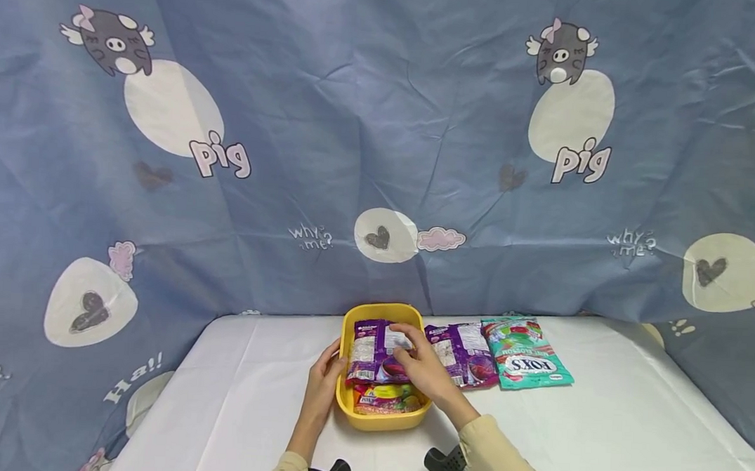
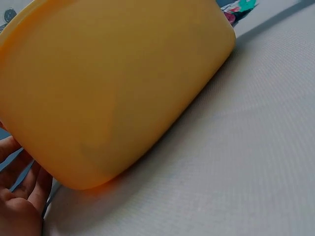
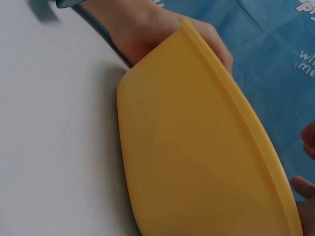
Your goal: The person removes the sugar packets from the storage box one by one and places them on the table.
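Note:
A yellow plastic basin [image 1: 382, 422] stands on the table with purple snack packets [image 1: 364, 358] in its upper part. Toward the near end of the basin lies a red and yellow packet [image 1: 386, 399]. My left hand [image 1: 322, 382] rests against the basin's left outer side; in the left wrist view, its fingers [image 2: 38, 184] lie fairly straight along the wall. Over the packets hovers my right hand [image 1: 427, 368], fingers spread, fingertips close over the purple packaging. The right wrist view shows these fingers [image 3: 304, 188] apart just beyond the rim, partly hidden by the basin.
To the right of the basin lies another purple packet [image 1: 473, 355], and beside it a green FOX'S candy bag [image 1: 527, 353]. A white cloth [image 1: 244, 398] covers the table. A blue patterned curtain [image 1: 387, 159] hangs behind its far edge.

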A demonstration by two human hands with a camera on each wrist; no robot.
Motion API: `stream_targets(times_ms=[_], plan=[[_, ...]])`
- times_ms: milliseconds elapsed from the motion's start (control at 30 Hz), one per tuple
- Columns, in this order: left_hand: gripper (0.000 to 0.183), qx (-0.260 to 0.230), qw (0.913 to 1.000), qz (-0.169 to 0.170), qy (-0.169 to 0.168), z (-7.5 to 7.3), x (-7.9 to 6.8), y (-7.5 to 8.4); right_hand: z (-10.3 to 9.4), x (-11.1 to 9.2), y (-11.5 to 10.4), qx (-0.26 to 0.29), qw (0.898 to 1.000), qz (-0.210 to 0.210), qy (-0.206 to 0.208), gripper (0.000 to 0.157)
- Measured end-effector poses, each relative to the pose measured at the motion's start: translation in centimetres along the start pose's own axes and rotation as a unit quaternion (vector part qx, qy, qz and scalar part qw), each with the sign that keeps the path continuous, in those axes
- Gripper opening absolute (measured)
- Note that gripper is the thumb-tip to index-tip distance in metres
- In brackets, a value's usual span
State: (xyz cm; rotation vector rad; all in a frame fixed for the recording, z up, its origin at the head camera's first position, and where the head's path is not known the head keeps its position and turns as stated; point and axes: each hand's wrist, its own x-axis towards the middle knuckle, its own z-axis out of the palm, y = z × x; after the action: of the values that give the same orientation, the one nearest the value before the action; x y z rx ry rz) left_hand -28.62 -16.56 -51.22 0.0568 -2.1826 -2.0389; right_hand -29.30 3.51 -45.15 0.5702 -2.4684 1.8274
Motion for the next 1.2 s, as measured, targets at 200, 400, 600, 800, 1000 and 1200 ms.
stream_targets(times_ms=[200,400,600,800,1000,1200], plan=[[0.047,0.0,0.9997,0.02,-0.013,-0.1,-0.1,-0.1,0.4,0.0,0.4,-0.06,0.998,0.002,0.006,0.038],[0.05,0.001,0.9996,0.027,-0.011,-0.1,0.0,-0.4,1.0,0.3,0.0,-0.095,0.995,0.018,0.006,0.041],[0.05,0.001,0.9996,0.028,0.001,-0.1,0.1,-0.5,1.8,0.9,0.5,-0.091,0.994,0.064,0.01,0.047],[0.05,0.006,0.9997,0.022,-0.007,-0.3,0.1,-0.3,2.3,1.1,0.6,-0.078,0.991,0.095,0.048,0.04],[0.05,0.002,0.9997,0.023,-0.004,-0.6,0.2,-0.1,2.5,1.3,0.3,-0.073,0.991,0.098,0.06,0.028],[0.049,0.008,0.9997,0.022,-0.007,-0.1,0.1,-0.3,2.2,1.1,0.6,-0.066,0.991,0.091,0.071,0.02]])
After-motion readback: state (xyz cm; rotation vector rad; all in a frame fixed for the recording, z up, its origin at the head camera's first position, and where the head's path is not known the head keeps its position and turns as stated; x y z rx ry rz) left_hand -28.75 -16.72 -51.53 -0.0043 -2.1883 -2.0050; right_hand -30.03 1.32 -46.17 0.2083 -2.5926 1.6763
